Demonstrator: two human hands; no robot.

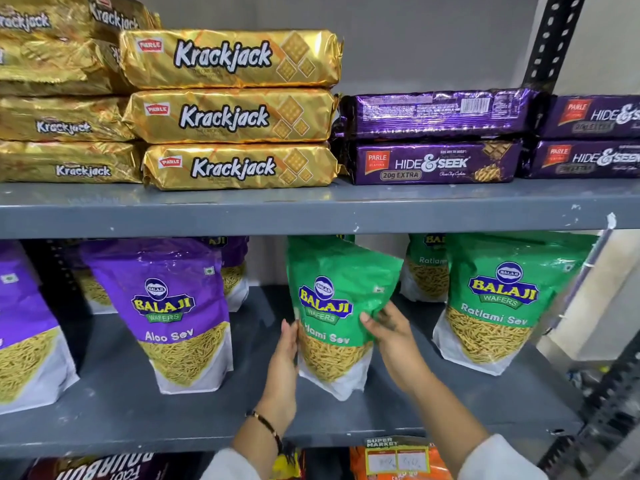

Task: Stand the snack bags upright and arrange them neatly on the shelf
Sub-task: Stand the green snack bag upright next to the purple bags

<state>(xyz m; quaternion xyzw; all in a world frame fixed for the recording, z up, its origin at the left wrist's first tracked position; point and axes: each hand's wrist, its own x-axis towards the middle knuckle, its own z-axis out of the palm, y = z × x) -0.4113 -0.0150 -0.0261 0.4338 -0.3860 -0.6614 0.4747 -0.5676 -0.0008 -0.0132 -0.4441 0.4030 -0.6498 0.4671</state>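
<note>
A green Ratlami Sev bag (337, 289) stands on the grey middle shelf (207, 410), its top tilted a little to the right. My left hand (284, 362) presses its left edge and my right hand (393, 336) grips its right side. Another green Ratlami Sev bag (502, 299) stands upright to the right, with a third green bag (427, 271) behind the gap between them. To the left stands a purple Aloo Sev bag (176, 306), and one more purple bag (24, 327) is at the far left. More purple bags stand behind them.
The shelf above (311, 209) carries stacked gold Krackjack packs (235, 112) and purple Hide & Seek packs (436, 161). A black perforated upright (550, 39) rises at the right. Orange and dark packets (398, 459) show on the shelf below.
</note>
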